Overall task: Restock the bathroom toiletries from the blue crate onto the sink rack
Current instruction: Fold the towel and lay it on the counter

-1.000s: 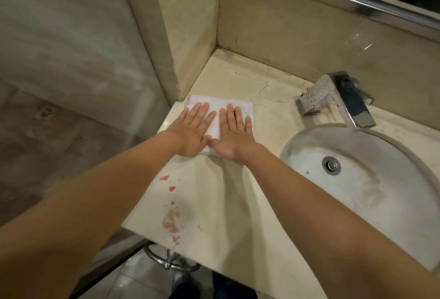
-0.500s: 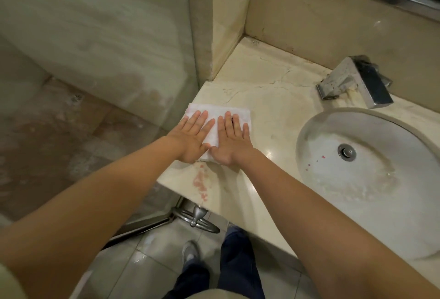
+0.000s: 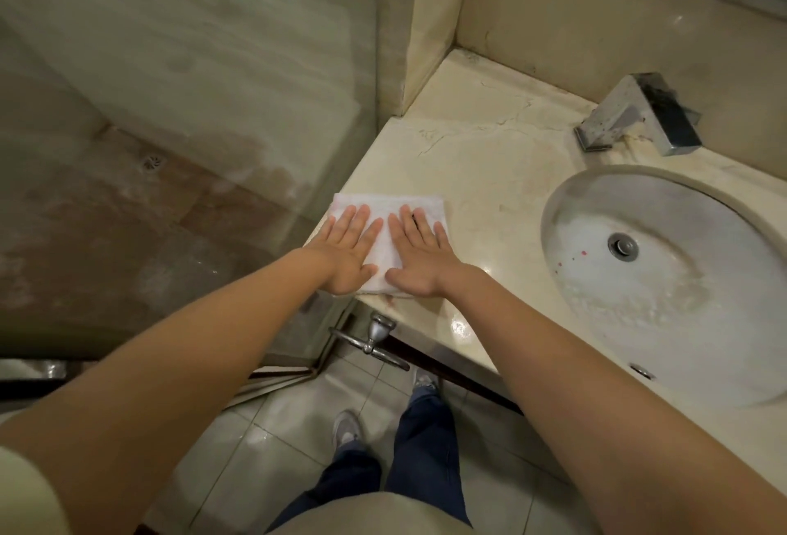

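Observation:
A folded white cloth lies on the cream marble counter, at its front left corner. My left hand presses flat on the cloth's left half with straight fingers. My right hand lies flat on its right half, thumb spread towards the other hand. Both palms face down and the hands almost touch. No blue crate and no sink rack are in view.
A round white basin with a metal drain and small red specks sits to the right. A chrome tap stands behind it. A glass shower panel adjoins the counter's left edge, its metal handle below. Tiled floor lies underneath.
Both hands have drawn the cloth towards the counter's front edge, over the red stains. The stains no longer show on the counter. The camera has tilted down and back.

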A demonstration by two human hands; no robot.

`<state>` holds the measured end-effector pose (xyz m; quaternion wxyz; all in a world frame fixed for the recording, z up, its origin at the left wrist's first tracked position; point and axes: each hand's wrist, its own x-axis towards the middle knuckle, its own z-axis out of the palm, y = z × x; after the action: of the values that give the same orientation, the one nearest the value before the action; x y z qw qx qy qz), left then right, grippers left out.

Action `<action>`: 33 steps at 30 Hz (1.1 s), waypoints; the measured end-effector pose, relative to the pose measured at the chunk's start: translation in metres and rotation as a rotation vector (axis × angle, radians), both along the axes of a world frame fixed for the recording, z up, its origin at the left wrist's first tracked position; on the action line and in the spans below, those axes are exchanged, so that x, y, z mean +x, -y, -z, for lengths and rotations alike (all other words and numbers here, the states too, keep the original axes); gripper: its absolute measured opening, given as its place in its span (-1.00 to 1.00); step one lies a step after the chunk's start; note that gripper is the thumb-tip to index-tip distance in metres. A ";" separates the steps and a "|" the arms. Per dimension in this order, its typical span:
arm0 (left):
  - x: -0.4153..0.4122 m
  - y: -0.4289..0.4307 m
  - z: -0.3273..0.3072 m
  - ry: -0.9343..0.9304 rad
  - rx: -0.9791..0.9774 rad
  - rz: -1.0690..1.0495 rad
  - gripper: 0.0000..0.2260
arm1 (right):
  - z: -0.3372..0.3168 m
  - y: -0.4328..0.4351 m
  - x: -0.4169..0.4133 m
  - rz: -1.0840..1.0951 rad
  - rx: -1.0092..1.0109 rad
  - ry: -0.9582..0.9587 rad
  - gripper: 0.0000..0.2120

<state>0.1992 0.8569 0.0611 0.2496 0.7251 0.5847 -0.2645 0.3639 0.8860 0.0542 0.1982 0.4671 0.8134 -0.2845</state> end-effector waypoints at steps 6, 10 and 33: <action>0.010 0.026 0.000 0.004 -0.012 -0.004 -0.36 | 0.000 0.026 0.006 0.002 0.009 0.015 -0.14; 0.018 0.036 0.000 0.001 -0.005 -0.007 -0.36 | 0.000 0.039 0.012 0.017 0.013 0.022 -0.14; 0.165 0.083 0.002 -0.029 0.065 0.121 -0.34 | -0.007 0.106 0.171 0.053 -0.007 0.024 -0.15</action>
<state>0.3643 0.7735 0.0591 0.2011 0.7630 0.5516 -0.2704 0.5351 0.7796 0.0615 0.2021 0.4912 0.7973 -0.2867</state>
